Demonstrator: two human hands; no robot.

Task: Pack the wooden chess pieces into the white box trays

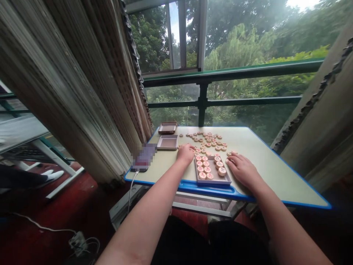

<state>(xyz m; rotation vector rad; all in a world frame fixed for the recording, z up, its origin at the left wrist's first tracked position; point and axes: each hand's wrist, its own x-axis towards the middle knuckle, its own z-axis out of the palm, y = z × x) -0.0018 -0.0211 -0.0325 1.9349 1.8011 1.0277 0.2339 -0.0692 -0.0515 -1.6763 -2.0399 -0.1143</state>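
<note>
Reaching over worktop (pixel 281 178) w/ L hand (pixel 186 152) and R hand (pixel 242 167), either side of a shallow tray (pixel 213 164). Curling L hand's fingers down by the tray's far L corner, right next to loose round pieces (pixel 209 140); can't tell if gripping one. Laying R hand palm down just R of tray, fingers slightly bent, w/ pale pieces showing at the fingertips; can't tell if holding any or only touching.

Betw. hands, a bit nearer the body: in tray, 2 cols of red-marked discs (pixel 207 169) on L side, approx. 4 rows; on R side, a col. of dark-marked discs (pixel 222 171), at least 3 visible. Beyond hands, mostly betw. them: loose pieces scattered flat in an irregular patch, some red-marked, many too small to read.

Just past L hand, to its L: open tray (pixel 167 142), w/ 2nd tray (pixel 167 127) behind it. Further L of L hand: dark flat device (pixel 143 158), pixelated, w/ white cable (pixel 130 191) running down off worktop edge.

Well L of L hand: long striped curtain (pixel 82 73), plus white shoes (pixel 55 175) of another person low down near a grey table (pixel 19 129). Far R of R hand: 2nd curtain (pixel 317 117). Straight ahead past both hands: dark green railing (pixel 203 94), then leafy trees (pixel 239 48).
</note>
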